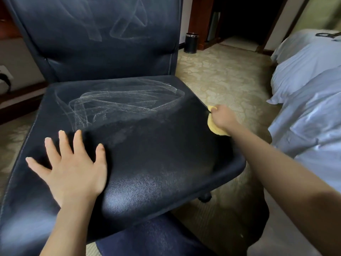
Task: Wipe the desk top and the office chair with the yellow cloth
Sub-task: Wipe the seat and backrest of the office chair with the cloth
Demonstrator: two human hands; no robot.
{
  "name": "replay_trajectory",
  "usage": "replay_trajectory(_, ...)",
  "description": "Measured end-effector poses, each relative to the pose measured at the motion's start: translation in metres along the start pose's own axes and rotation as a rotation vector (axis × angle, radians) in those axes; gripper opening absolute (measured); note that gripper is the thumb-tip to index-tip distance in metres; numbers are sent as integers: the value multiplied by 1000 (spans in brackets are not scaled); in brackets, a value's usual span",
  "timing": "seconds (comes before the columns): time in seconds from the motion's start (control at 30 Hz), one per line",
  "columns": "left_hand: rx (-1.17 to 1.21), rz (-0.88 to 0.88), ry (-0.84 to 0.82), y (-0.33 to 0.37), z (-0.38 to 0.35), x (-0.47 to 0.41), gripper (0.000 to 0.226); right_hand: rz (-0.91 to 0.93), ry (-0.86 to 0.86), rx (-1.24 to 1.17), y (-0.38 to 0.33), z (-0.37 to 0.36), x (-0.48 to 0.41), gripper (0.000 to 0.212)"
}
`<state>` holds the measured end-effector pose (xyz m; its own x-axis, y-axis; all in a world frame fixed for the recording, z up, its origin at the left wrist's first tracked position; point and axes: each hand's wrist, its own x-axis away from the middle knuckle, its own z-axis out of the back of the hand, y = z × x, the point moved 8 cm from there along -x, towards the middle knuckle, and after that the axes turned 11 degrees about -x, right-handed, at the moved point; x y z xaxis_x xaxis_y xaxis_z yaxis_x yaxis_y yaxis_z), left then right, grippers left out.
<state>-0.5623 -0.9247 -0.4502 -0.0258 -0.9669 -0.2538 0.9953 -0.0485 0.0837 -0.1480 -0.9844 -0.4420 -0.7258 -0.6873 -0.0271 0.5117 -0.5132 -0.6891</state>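
A dark blue leather office chair (147, 137) fills the view, its seat in front of me and its backrest (96, 37) rising behind. Pale wipe streaks curve across the far half of the seat and across the backrest. My left hand (73, 169) lies flat on the seat's near left part, fingers spread, holding nothing. My right hand (224, 117) is closed on the yellow cloth (214, 127) and presses it against the seat's right edge. The desk top is out of view.
A bed with white-blue bedding (310, 100) stands close on the right. Patterned beige carpet (225, 78) lies between chair and bed. A black waste bin (191, 43) stands at the back by a dark doorway. A wall and skirting run along the left.
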Motion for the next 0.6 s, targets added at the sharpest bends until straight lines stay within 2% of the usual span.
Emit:
replay_trajectory(0.2,-11,21,30,2,-2,2,61,-121,21,122,-17,-15,-33,36)
replay_trajectory(0.4,-23,19,55,1,-2,6,70,18,0,140,-10,-8,-6,45)
replay_trajectory(0.6,49,10,79,-7,-5,-3,76,149,50,88,13,11,64,38)
